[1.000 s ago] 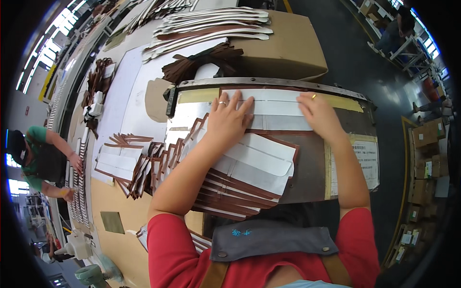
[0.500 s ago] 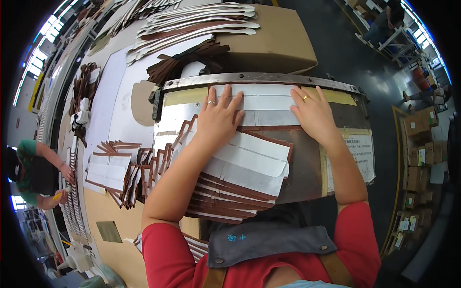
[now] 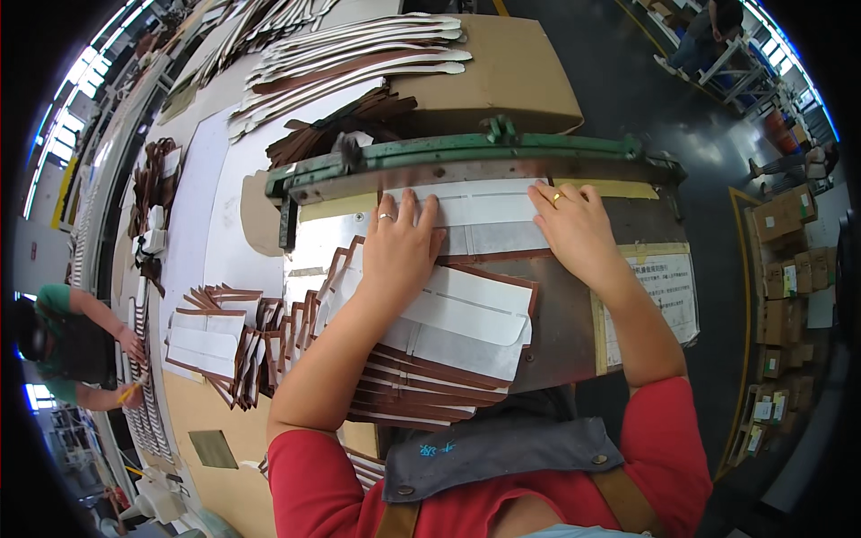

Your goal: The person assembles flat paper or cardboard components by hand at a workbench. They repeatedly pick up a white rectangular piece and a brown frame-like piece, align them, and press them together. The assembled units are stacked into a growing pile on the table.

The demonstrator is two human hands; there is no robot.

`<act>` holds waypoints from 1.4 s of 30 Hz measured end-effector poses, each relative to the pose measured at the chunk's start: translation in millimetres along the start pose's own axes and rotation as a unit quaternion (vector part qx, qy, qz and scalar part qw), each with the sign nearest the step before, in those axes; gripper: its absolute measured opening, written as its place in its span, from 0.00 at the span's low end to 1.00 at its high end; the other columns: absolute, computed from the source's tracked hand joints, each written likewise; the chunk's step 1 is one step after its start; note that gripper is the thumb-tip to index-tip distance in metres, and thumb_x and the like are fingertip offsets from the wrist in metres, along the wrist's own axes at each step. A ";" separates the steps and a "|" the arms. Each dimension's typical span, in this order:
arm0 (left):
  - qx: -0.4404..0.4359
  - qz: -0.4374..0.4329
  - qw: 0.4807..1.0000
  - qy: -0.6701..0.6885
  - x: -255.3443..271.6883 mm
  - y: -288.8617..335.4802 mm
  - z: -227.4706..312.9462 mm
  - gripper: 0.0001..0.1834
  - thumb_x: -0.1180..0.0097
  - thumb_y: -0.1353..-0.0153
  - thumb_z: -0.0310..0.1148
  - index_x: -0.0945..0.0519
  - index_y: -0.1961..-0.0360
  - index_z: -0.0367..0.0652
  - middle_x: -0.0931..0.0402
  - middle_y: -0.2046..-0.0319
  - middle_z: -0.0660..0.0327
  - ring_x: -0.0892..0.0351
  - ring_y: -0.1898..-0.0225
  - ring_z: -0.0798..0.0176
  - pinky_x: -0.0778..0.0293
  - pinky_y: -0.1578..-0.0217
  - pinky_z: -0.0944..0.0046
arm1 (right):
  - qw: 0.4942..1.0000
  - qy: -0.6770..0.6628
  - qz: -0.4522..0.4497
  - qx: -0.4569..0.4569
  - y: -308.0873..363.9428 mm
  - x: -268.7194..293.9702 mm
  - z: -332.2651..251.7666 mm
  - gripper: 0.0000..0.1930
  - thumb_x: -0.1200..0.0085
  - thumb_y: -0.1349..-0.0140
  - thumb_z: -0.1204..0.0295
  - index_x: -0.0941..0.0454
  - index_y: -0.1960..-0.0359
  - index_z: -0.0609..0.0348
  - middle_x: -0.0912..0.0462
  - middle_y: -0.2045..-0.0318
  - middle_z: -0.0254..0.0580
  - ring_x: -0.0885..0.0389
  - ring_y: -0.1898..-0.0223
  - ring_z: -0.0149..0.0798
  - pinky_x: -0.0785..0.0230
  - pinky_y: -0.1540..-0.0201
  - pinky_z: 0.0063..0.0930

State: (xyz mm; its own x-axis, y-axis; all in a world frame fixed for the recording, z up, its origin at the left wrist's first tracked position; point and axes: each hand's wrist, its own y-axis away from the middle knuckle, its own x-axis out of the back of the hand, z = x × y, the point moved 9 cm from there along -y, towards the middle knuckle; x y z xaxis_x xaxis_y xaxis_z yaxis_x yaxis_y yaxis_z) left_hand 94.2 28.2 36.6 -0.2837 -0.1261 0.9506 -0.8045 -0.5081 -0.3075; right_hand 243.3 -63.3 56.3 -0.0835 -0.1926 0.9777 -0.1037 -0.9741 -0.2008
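Note:
A flat white panel with brown edges lies at the far side of a metal machine bed. On its left part rests my left hand, open, fingers stretched forward. My right hand, also open, presses its fingertips on the panel's right end. Just beyond my fingertips a green metal bar with a steel strip spans the bed and hides the panel's far edge. A fanned stack of similar brown-edged white panels lies nearer, partly under my left forearm.
More panels are fanned at the left. Long white and brown strips lie at the back beside a cardboard box. A printed sheet sits on the bed's right. Another person works far left; cardboard boxes stand far right.
The green bar has come up into view over the bed's far edge, where a bare steel strip showed before. Both hands stay on the panel; the right fingers have bent slightly.

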 end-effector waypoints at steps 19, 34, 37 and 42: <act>0.071 0.061 0.988 0.121 5.9 -9.1 -48.1 0.26 0.45 0.47 0.30 0.33 0.45 0.42 0.32 0.52 0.51 0.31 0.52 0.45 0.35 0.51 0.49 | 0.954 -0.294 0.037 0.053 -27.5 5.3 7.6 0.17 0.51 0.40 0.74 0.25 0.49 0.55 0.23 0.52 0.41 0.31 0.47 0.42 0.44 0.41 0.37; -0.010 -0.013 1.000 0.005 -1.2 -11.7 -31.7 0.18 0.50 0.41 0.32 0.29 0.49 0.44 0.29 0.56 0.57 0.29 0.50 0.53 0.43 0.43 0.53 | 0.968 -0.115 0.120 0.187 -88.3 -41.8 -89.7 0.08 0.48 0.48 0.70 0.20 0.69 0.56 0.21 0.63 0.39 0.25 0.55 0.44 0.29 0.54 0.37; -0.015 -0.008 1.000 0.003 0.9 -9.5 -28.2 0.18 0.52 0.39 0.32 0.28 0.46 0.46 0.28 0.57 0.57 0.28 0.52 0.54 0.44 0.42 0.53 | 0.975 -0.115 0.079 0.172 -71.2 -35.2 -60.5 0.09 0.47 0.46 0.67 0.21 0.67 0.56 0.22 0.60 0.39 0.26 0.53 0.43 0.30 0.54 0.39; -0.039 -0.005 0.993 0.115 3.0 -13.4 -27.5 0.19 0.47 0.42 0.30 0.28 0.48 0.46 0.29 0.59 0.54 0.29 0.55 0.49 0.36 0.49 0.51 | 0.986 -0.145 0.048 0.063 -52.8 -31.4 -16.2 0.14 0.41 0.48 0.61 0.23 0.64 0.55 0.24 0.58 0.40 0.28 0.51 0.41 0.34 0.55 0.40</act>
State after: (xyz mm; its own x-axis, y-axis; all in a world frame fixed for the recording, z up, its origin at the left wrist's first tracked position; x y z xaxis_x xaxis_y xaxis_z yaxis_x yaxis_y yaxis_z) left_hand 89.7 58.1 42.4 -0.3801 0.0798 0.9215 -0.8430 -0.4399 -0.3096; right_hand 235.3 -4.0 35.2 0.2016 -0.2921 0.9349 0.0160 -0.9534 -0.3013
